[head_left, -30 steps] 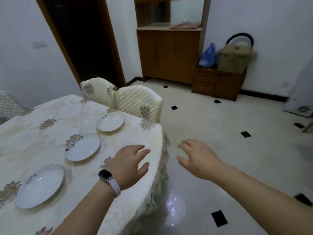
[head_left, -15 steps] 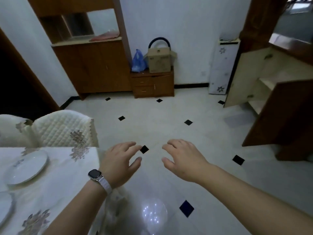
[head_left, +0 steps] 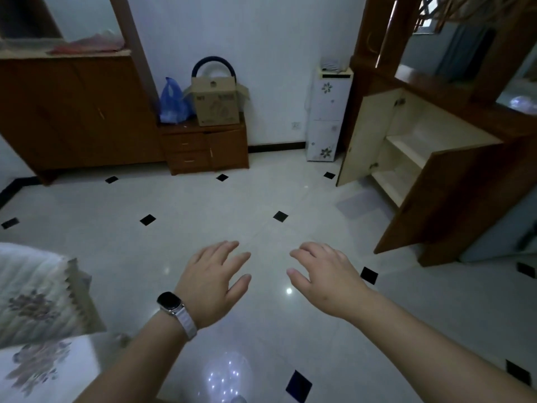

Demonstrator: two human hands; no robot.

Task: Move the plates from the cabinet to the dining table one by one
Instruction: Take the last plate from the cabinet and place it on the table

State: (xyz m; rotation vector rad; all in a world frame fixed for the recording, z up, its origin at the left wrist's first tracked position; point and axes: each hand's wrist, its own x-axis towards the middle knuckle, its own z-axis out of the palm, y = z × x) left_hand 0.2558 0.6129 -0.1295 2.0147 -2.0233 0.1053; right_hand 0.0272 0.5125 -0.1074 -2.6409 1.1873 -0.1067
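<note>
Left hand: the left hand [head_left: 213, 282] is held out palm down over the tiled floor [head_left: 203, 216], fingers spread apart and a little curled, holding nothing. A watch [head_left: 171, 304] with a pale strap sits on its wrist.
Right hand: the right hand [head_left: 327, 279] is just beside the left hand, at about the same height, palm down, fingers loosely apart, holding nothing.
Dining table: a corner of the dining table [head_left: 37, 370], under a floral cloth, shows left of and nearer than the left hand; a quilted chair back [head_left: 37, 289] stands against it on the far side.
Plates: none can be seen on the visible table corner.
Cabinet: the cabinet [head_left: 453, 158] stands beyond the right hand and to its right, both doors swung open. Its pale shelves [head_left: 406, 146] show inside; I cannot tell whether any plate lies on them.
Narrow white unit: a tall white stand [head_left: 327, 117] with flower marks is against the far wall, just left of the cabinet's far door.
Low drawer chest: a small wooden chest [head_left: 206, 149] sits against the same wall, well left of the cabinet, carrying a cardboard box [head_left: 216, 103] and a blue bag [head_left: 171, 103].
Sideboard: a large brown sideboard [head_left: 75, 112] adjoins the chest, farthest left from the cabinet.
</note>
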